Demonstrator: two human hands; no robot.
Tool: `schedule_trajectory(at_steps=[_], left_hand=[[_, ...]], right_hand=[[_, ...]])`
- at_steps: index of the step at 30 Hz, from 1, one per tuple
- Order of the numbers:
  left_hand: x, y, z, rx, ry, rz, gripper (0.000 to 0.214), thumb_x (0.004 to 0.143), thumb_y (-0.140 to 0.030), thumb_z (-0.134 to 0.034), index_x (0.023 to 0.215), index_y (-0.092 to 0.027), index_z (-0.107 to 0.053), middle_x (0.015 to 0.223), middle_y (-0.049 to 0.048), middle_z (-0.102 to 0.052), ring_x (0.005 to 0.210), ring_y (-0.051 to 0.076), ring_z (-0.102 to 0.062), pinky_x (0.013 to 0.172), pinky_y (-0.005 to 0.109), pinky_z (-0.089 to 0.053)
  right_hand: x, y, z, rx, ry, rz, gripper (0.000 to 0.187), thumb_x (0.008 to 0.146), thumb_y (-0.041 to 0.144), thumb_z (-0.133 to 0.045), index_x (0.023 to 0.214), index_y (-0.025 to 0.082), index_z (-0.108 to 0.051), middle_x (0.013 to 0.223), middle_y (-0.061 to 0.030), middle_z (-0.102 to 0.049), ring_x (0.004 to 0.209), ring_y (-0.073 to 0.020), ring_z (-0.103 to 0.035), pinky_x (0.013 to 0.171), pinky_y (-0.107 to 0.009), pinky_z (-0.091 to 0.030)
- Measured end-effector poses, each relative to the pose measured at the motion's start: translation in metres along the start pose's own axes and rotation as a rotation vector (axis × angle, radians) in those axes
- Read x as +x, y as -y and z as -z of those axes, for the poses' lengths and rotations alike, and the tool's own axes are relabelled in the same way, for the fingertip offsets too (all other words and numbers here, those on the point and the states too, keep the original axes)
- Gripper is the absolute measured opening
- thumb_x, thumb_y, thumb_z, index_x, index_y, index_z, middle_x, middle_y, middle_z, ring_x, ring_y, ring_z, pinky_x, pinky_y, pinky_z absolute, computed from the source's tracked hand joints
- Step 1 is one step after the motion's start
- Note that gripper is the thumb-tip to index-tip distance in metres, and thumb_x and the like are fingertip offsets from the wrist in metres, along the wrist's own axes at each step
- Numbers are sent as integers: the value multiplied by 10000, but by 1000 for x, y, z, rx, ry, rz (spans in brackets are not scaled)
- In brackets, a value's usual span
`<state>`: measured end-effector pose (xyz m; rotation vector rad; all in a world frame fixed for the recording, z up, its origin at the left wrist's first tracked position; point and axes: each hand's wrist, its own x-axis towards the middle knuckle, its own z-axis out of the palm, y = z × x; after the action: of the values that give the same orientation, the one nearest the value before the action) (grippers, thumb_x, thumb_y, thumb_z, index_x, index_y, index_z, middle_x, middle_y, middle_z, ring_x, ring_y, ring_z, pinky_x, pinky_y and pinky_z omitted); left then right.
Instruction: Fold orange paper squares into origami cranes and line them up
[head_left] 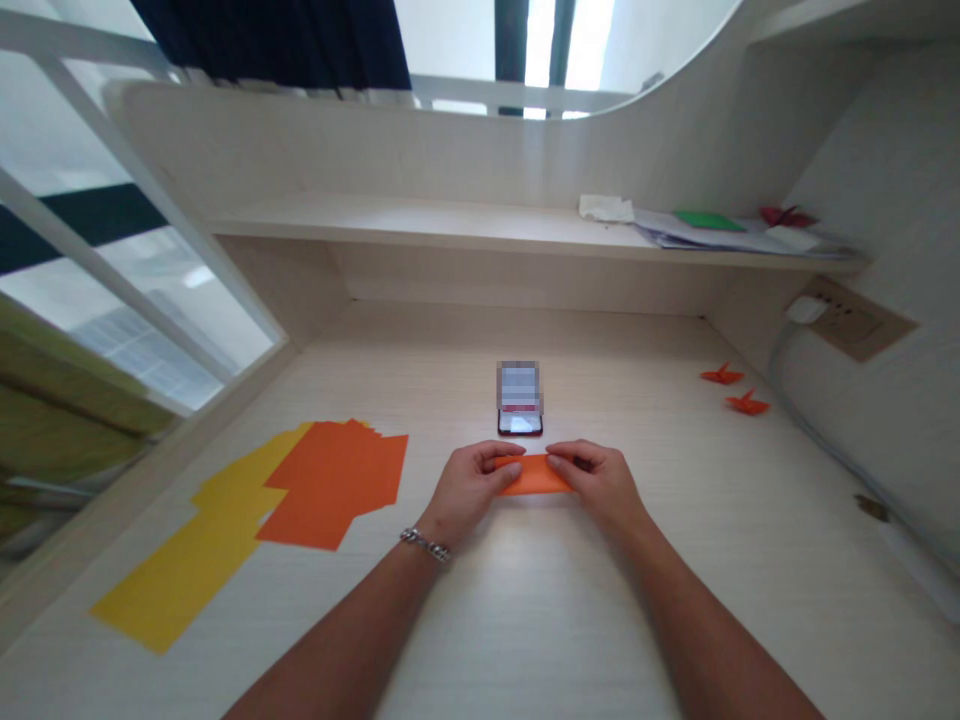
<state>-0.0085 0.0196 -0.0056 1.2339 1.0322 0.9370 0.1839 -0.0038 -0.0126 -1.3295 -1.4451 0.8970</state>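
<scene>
A folded strip of orange paper [534, 475] lies low over the desk in front of me, its long side running left to right. My left hand [474, 480] pinches its left end between thumb and fingers. At the right end, my right hand [596, 475] grips it the same way, thumb on the near face. Just beyond the paper lies a phone [520, 422], its screen lit and partly blurred. Loose orange sheets [337, 480] overlap yellow sheets [180, 580] on the left of the desk.
Two folded orange paper figures [748, 402] sit at the right, near a grey cable [799, 410] that runs from a wall socket [855, 315]. A shelf [420, 220] crosses the back, holding papers [697, 232] and a red folded figure [787, 216]. A window frame [150, 240] borders the left.
</scene>
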Motion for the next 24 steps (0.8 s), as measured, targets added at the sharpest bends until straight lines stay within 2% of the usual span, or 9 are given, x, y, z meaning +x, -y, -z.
schedule_trajectory(at_steps=[4,9,14,24], left_hand=[[-2,-4,-1,30,-5,-7,288,683,-217,-726,958,-138,-702,974,96,-719,848,190,-660,745,278,-519],[-2,-4,1,69,18,0,337,688,-222,-726,1013,-139,-696,923,88,-723,743,163,-651,655,252,-510],[-2,-2,1,64,17,-2,350,676,-223,-738,1016,-144,-703,902,85,-728,713,160,-645,637,254,-504],[-2,-6,-1,100,-11,5,291,687,-200,-727,974,-159,-726,991,97,-729,845,202,-667,755,300,-521]], right_hand=[[0,0,1,-9,15,2,206,756,321,-643,904,212,-738,864,-57,-725,779,-207,-641,694,-318,-495],[0,-3,1,-35,26,-8,210,758,334,-640,903,219,-737,860,-55,-723,762,-208,-638,683,-324,-496],[1,-5,2,-31,30,4,206,761,337,-639,904,225,-737,878,-57,-723,795,-218,-647,714,-337,-501],[1,-4,2,-55,33,-10,197,763,319,-641,909,230,-738,894,-53,-730,819,-221,-661,745,-342,-505]])
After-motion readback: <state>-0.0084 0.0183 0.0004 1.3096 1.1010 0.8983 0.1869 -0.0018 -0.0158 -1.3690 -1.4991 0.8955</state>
